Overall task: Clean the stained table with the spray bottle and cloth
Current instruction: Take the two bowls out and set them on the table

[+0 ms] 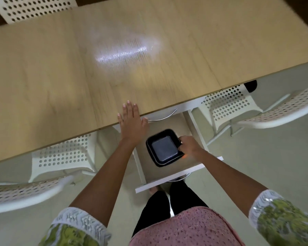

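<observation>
On the table edge, left hand lies flat; right hand grips black tray.

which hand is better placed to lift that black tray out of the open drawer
Right. The right hand already grips the black tray's edge inside the open drawer, while the left hand lies flat on the table edge.

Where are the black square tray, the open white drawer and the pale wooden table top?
Black square tray (164, 147): head view, on its flat bottom.
Open white drawer (178, 176): head view, on its front panel.
Pale wooden table top (43, 77): head view, on bare surface at left.
</observation>
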